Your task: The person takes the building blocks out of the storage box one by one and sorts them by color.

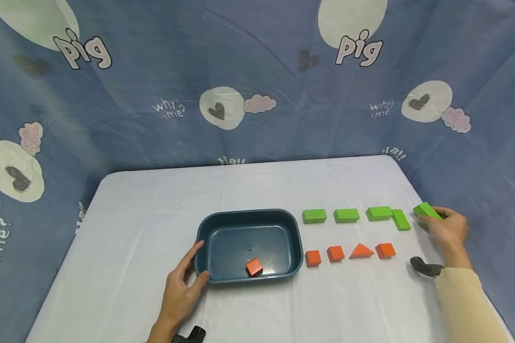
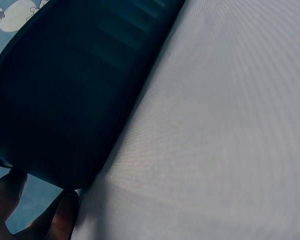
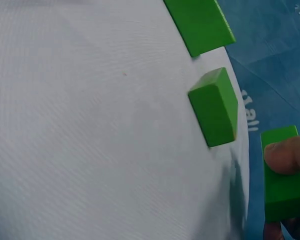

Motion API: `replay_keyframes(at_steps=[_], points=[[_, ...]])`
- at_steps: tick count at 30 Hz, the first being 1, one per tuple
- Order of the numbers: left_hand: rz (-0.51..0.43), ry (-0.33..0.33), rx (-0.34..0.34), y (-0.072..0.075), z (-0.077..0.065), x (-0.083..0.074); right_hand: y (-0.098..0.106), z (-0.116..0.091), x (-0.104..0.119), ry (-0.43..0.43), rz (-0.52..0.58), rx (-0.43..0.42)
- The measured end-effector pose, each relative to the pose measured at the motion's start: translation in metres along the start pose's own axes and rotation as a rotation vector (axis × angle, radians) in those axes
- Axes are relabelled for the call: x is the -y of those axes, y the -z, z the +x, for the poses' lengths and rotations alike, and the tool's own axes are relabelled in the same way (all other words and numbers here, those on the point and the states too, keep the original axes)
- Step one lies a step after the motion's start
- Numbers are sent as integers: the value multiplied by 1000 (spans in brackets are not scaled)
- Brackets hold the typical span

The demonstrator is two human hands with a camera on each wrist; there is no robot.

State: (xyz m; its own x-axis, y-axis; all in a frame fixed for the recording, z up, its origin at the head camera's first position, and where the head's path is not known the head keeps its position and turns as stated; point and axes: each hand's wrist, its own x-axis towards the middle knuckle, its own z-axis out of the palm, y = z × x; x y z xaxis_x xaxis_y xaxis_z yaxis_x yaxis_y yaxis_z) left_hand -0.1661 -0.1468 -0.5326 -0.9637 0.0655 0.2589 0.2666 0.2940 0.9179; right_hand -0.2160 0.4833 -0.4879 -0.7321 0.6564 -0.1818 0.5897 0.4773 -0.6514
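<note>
My left hand (image 1: 181, 289) touches the left end of a dark blue rectangular tray (image 1: 249, 278), thumb and index finger spread along its rim. In the left wrist view, fingertips (image 2: 65, 212) meet the tray's edge. An orange cube (image 1: 254, 267) lies inside, near the front wall. At the far right, my right hand (image 1: 449, 229) pinches a green rectangular block (image 1: 427, 210) above the table's right edge. The right wrist view shows my thumb pressed on that block (image 3: 285, 192). Closest to it on the table is a slanted green block (image 1: 401, 219).
Three more green blocks, among them one green block (image 1: 314, 216), line up right of the tray. Before them sit orange cubes (image 1: 335, 253) and an orange triangle (image 1: 361, 251). White cloth (image 1: 124, 228) covers the table; a patterned blue curtain (image 1: 283, 138) hangs behind.
</note>
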Motion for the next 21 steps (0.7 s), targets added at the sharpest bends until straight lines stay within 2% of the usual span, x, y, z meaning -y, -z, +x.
replay_keyframes(at_steps=[11, 21], points=[[9, 18, 9, 0, -2, 2, -24, 4, -3, -46, 74, -68], [15, 2, 2, 1, 0, 1, -32, 6, -4, -75, 49, -112]])
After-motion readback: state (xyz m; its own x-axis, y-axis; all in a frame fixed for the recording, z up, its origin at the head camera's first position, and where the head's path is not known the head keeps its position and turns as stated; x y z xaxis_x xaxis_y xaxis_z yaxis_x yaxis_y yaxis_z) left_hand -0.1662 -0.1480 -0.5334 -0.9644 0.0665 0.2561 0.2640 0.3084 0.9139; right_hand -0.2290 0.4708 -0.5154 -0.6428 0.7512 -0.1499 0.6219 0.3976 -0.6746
